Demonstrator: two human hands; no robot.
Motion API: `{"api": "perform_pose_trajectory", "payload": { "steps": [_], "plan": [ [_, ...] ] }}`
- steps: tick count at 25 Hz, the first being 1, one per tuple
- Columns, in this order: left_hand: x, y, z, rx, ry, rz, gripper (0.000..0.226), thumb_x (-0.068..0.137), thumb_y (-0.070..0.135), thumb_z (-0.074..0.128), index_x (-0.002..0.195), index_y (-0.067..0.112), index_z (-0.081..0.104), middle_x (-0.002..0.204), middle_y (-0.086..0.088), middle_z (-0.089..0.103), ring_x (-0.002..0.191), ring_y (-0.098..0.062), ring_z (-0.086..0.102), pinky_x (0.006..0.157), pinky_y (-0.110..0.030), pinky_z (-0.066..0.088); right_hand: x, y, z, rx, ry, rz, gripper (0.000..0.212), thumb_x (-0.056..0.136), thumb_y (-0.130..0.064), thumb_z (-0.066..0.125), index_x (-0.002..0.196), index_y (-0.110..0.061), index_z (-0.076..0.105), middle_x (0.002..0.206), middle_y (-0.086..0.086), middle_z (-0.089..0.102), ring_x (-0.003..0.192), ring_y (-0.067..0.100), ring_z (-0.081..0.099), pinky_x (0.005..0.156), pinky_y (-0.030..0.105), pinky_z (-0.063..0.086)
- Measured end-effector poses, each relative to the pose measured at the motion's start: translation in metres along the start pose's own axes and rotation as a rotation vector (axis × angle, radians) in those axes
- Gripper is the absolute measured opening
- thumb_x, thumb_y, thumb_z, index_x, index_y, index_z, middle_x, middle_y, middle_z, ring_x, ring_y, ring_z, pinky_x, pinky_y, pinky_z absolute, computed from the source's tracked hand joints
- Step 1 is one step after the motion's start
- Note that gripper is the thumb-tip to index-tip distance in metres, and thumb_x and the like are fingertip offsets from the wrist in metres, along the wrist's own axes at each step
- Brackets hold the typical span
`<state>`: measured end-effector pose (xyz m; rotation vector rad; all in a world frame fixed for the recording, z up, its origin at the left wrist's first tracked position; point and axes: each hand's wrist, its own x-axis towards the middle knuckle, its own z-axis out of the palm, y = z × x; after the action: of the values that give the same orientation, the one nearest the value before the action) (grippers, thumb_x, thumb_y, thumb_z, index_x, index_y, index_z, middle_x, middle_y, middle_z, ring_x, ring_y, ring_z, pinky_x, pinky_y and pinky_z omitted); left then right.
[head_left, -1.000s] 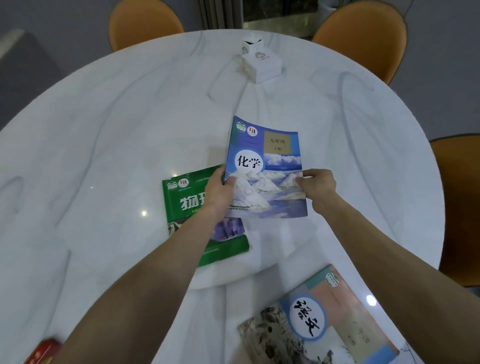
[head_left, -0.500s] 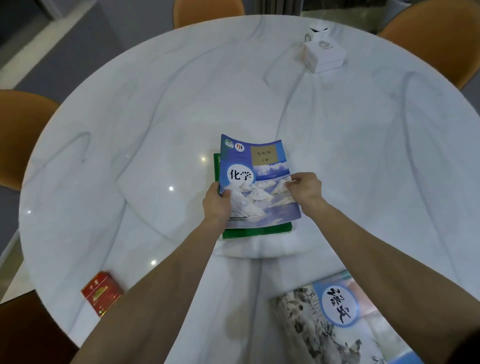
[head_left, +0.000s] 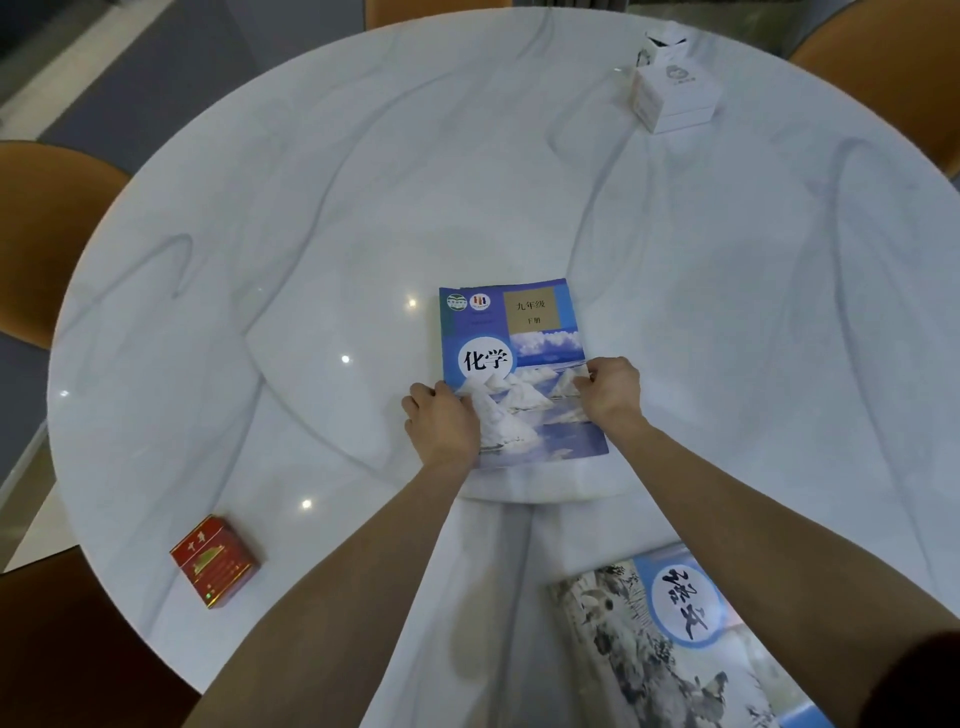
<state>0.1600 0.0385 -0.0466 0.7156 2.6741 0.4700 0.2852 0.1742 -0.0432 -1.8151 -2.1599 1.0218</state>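
A blue chemistry textbook (head_left: 519, 358) with white mounds on its cover lies flat near the middle of the round marble table (head_left: 363, 208). It covers the green book that showed in the earlier frames; that book is hidden now. My left hand (head_left: 441, 421) grips the blue book's left edge, thumb on the cover. My right hand (head_left: 610, 389) pinches its right edge. A third textbook (head_left: 665, 639) with an ink-painting cover lies at the near right, partly under my right forearm.
A red cigarette pack (head_left: 214, 561) stands near the table's front-left edge. A white box (head_left: 675, 96) sits at the far right. Orange chairs (head_left: 41, 228) ring the table. The raised centre disc (head_left: 322, 374) carries the books.
Both hands carried the blue book left and set it down on the green book, which went from half showing to fully covered. The camera view swung left as well.
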Motion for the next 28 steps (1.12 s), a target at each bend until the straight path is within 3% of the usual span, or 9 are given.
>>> {"api": "perform_pose_trajectory", "payload": {
  "steps": [12, 15, 18, 21, 24, 28],
  "plan": [
    [0.009, 0.003, 0.002, 0.042, -0.113, 0.012, 0.036, 0.101, 0.025, 0.036, 0.129, 0.003, 0.043, 0.133, -0.017, 0.041, 0.124, -0.034, 0.039, 0.095, -0.043, 0.044, 0.002, -0.003, 0.000, -0.021, 0.007, 0.039, 0.022, 0.092, -0.013, 0.056, 0.101, 0.002, 0.068, 0.109, 0.020, 0.069, 0.100, 0.033, 0.064, 0.085, 0.036, 0.053],
    [0.005, 0.003, 0.002, 0.019, -0.109, 0.003, 0.035, 0.101, 0.022, 0.036, 0.128, 0.002, 0.044, 0.133, -0.017, 0.041, 0.123, -0.034, 0.040, 0.095, -0.042, 0.044, 0.002, -0.004, -0.002, -0.045, -0.005, 0.024, 0.020, 0.091, -0.011, 0.056, 0.099, 0.002, 0.068, 0.106, 0.020, 0.069, 0.089, 0.030, 0.062, 0.076, 0.031, 0.049],
    [0.006, 0.002, 0.001, 0.017, -0.119, 0.015, 0.036, 0.101, 0.023, 0.036, 0.129, 0.001, 0.043, 0.134, -0.017, 0.041, 0.124, -0.034, 0.040, 0.096, -0.043, 0.044, 0.003, -0.005, -0.002, -0.057, -0.014, 0.036, 0.014, 0.089, -0.009, 0.056, 0.091, 0.001, 0.067, 0.096, 0.023, 0.065, 0.078, 0.023, 0.049, 0.068, 0.025, 0.038],
    [0.008, -0.001, -0.002, 0.023, -0.138, 0.032, 0.037, 0.101, 0.025, 0.036, 0.130, 0.003, 0.043, 0.134, -0.017, 0.041, 0.124, -0.034, 0.039, 0.097, -0.043, 0.043, -0.002, -0.007, -0.003, -0.057, -0.016, 0.041, 0.025, 0.091, -0.012, 0.057, 0.107, 0.004, 0.065, 0.101, 0.020, 0.065, 0.085, 0.028, 0.056, 0.073, 0.028, 0.045],
    [-0.004, -0.003, -0.004, 0.056, -0.069, 0.067, 0.036, 0.099, 0.025, 0.039, 0.129, 0.005, 0.045, 0.130, -0.017, 0.045, 0.121, -0.034, 0.041, 0.094, -0.043, 0.043, -0.017, -0.001, -0.009, -0.063, -0.013, 0.041, 0.031, 0.094, -0.016, 0.051, 0.118, 0.001, 0.061, 0.122, 0.019, 0.063, 0.110, 0.033, 0.060, 0.093, 0.034, 0.049],
    [-0.023, 0.005, -0.010, 0.212, -0.001, 0.308, 0.033, 0.096, 0.021, 0.044, 0.125, 0.009, 0.053, 0.127, -0.014, 0.050, 0.119, -0.030, 0.045, 0.093, -0.040, 0.042, -0.043, 0.013, -0.021, -0.172, -0.008, 0.033, 0.031, 0.094, -0.018, 0.046, 0.117, -0.004, 0.061, 0.124, 0.018, 0.060, 0.110, 0.034, 0.059, 0.091, 0.036, 0.049]
  ]
}}
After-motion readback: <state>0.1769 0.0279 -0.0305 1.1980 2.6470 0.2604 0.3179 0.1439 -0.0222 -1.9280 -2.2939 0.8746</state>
